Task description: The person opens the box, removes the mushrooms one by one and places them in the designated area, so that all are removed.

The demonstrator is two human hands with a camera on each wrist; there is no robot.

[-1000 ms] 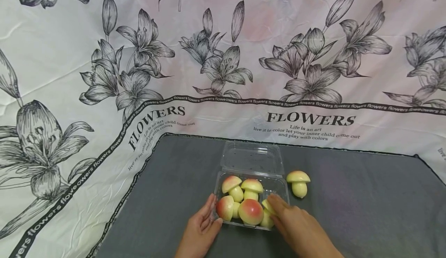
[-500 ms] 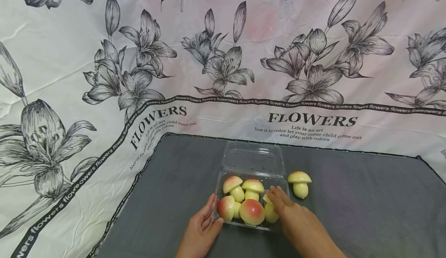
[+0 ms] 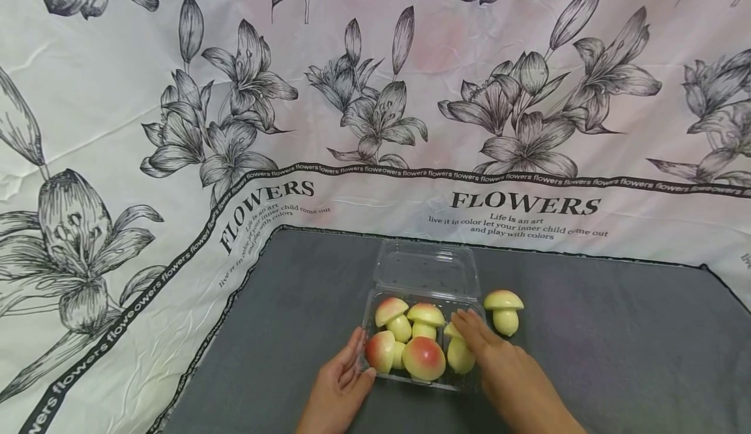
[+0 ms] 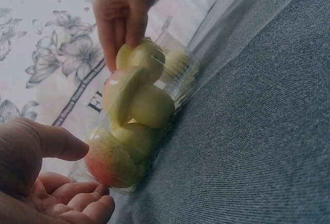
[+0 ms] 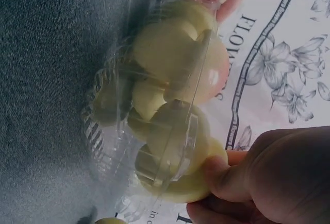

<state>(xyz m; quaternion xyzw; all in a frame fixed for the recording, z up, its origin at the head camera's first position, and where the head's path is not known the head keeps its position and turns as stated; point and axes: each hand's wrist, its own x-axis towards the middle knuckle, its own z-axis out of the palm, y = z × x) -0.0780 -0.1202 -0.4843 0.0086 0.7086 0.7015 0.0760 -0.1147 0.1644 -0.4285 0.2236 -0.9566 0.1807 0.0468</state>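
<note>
The left hand (image 3: pixel 337 382) grips the clear clamshell (image 3: pixel 427 270) by its nine-o'clock edge, the right hand (image 3: pixel 507 365) pinches a yellow mushroom-shaped piece (image 3: pixel 460 357) inside at four, and grey cloth (image 3: pixel 622 343) stretches widest toward three.

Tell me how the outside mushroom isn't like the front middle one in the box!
The outside mushroom lies on gray cloth; the front middle mushroom is inside the clear box. The outside mushroom shows its stem; the front middle mushroom shows mostly cap. Both have rounded caps.
</note>
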